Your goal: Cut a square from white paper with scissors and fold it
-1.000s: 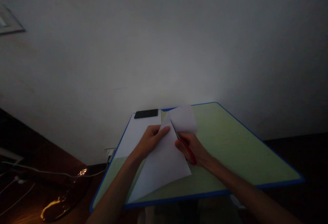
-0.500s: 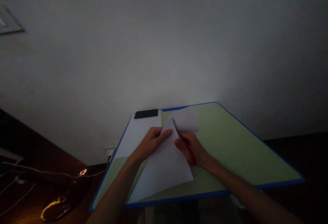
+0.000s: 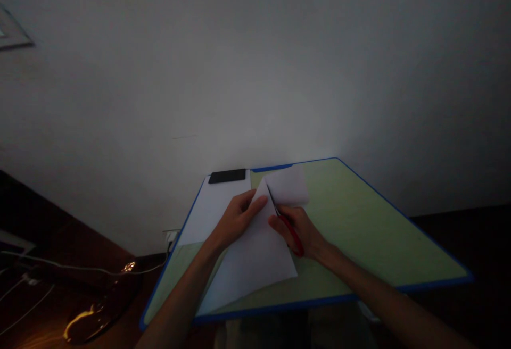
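At the far left, the corner of a framed object (image 3: 16, 32) shows high on the pale wall (image 3: 255, 72), and below it a white cable (image 3: 88, 269) runs above a dark, glossy rounded object (image 3: 99, 312) toward a wall outlet (image 3: 171, 238) just beside the table (image 3: 371, 232). The table has a light green top with a blue edge and stands close to the wall. On its left part lies a flat white sheet (image 3: 211, 205), with a flat black slab (image 3: 227, 176) resting across its far end. To the right of these, the person's left hand (image 3: 239, 215) pinches a piece of white paper (image 3: 255, 264), thumb on top and the other fingers mostly hidden behind it. The paper slants over the table's near left half, its lower end reaching the near edge; its far right portion (image 3: 285, 187) folds away to the right of a dark slit. The person's right hand (image 3: 305, 232) grips red-handled scissors (image 3: 295, 242), the blades mostly hidden at the slit. Farther right, the green surface extends to the table's blue-edged corner, beside a dark floor.
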The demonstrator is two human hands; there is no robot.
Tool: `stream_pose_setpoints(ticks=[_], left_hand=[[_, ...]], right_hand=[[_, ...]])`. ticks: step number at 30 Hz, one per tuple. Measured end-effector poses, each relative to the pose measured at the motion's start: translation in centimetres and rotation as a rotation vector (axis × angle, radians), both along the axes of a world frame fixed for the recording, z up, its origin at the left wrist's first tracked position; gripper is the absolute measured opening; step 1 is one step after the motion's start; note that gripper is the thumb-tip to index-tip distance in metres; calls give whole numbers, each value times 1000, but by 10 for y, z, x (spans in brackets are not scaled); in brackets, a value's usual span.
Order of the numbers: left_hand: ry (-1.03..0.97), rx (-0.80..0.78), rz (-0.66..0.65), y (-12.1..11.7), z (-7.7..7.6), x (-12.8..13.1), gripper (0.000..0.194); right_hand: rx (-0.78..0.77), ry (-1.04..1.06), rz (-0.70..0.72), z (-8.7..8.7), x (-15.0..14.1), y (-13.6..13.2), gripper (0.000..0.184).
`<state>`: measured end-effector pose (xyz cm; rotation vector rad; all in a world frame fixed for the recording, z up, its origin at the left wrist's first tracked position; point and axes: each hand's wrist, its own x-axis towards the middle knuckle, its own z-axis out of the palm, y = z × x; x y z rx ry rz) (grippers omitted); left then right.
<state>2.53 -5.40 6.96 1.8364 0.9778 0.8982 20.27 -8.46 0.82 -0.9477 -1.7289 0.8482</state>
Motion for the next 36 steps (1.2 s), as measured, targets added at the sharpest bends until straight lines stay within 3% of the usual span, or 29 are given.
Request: stream_pose_setpoints(ticks=[36], left_hand=[[-9, -108, -26, 7, -6, -3, 47]], right_hand=[[11, -53, -43, 2, -2, 2, 49]])
